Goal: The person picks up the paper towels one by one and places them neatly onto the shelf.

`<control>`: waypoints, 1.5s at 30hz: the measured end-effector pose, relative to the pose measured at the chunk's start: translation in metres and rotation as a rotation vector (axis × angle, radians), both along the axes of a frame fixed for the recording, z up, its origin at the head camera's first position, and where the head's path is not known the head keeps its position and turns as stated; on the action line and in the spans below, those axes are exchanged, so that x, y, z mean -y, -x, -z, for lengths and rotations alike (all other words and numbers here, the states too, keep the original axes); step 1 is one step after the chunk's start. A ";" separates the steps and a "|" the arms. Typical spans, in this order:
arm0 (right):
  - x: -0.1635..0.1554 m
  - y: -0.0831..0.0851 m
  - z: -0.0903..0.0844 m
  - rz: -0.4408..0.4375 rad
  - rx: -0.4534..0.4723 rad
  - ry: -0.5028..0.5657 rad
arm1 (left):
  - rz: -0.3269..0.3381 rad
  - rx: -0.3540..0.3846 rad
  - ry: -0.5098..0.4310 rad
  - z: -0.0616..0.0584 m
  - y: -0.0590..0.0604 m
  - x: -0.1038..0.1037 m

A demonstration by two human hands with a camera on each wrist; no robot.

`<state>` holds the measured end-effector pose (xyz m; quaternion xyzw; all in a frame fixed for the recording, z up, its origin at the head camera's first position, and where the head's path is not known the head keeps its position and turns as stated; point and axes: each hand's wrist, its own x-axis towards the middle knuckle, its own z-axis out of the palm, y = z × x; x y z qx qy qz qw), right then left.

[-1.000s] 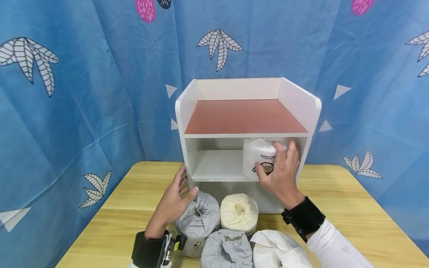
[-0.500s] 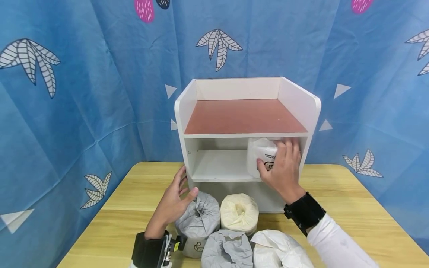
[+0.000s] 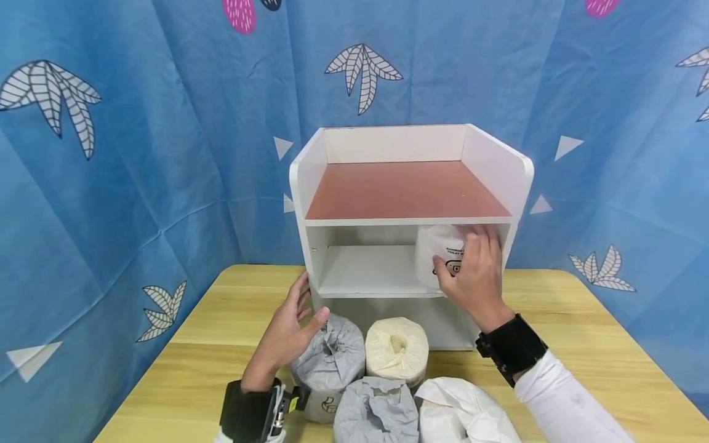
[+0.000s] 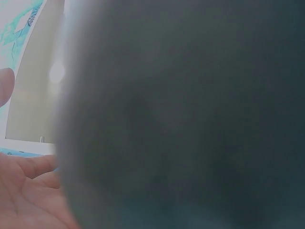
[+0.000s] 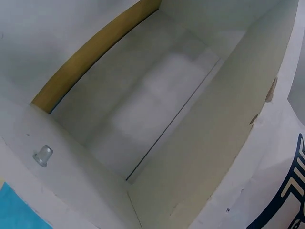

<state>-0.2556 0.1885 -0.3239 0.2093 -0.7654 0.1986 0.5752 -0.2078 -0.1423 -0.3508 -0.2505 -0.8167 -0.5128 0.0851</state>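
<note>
Right hand (image 3: 473, 280): gripping the white roll, thumb across the front face, other fingers over the upper right side.
White roll (image 3: 432, 247): upright in the cabinet's upper compartment, at the right end, beneath the top panel; black lettering and face print on front, partly covered.
Left hand (image 3: 282, 335): spread, thumb well away from the fingers; positioned at the cabinet's left outer side. Left wrist view mostly blocked by a dark blur.
Wrist straps (image 3: 512, 347): black, one per wrist, forward of the cabinet.
Cabinet (image 3: 498, 166): white, upright on the counter; reddish top panel (image 3: 407, 191) between raised sides; small peg (image 5: 44, 155) on an inner wall.
Gray roll (image 3: 348, 366): just in front of the cabinet, toward its left side.
Cream roll (image 3: 384, 362): in front of the cabinet's middle, beside the gray roll.
Second gray roll (image 3: 351, 412): farther forward of the cabinet, near its middle.
Loose-wrapped roll (image 3: 471, 412): farther forward of the cabinet, toward its right side; white wrapper.
Counter (image 3: 188, 369): wood-patterned, beneath the cabinet.
Backdrop (image 3: 183, 123): blue, leaf-printed, behind the cabinet.
</note>
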 end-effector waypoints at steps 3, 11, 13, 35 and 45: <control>-0.001 -0.001 -0.001 -0.016 0.014 -0.008 | 0.001 -0.005 0.000 0.001 0.000 0.000; -0.007 -0.009 -0.002 -0.091 0.019 -0.044 | 0.010 -0.010 -0.001 0.001 0.000 0.000; -0.009 -0.012 -0.002 -0.111 0.025 -0.050 | 0.008 -0.003 0.000 0.000 0.001 0.001; -0.029 -0.050 0.017 -0.225 0.152 -0.087 | 0.003 0.000 0.003 -0.001 0.001 0.003; -0.052 -0.079 0.034 -0.342 0.371 -0.071 | -0.013 0.019 -0.004 -0.001 0.002 0.001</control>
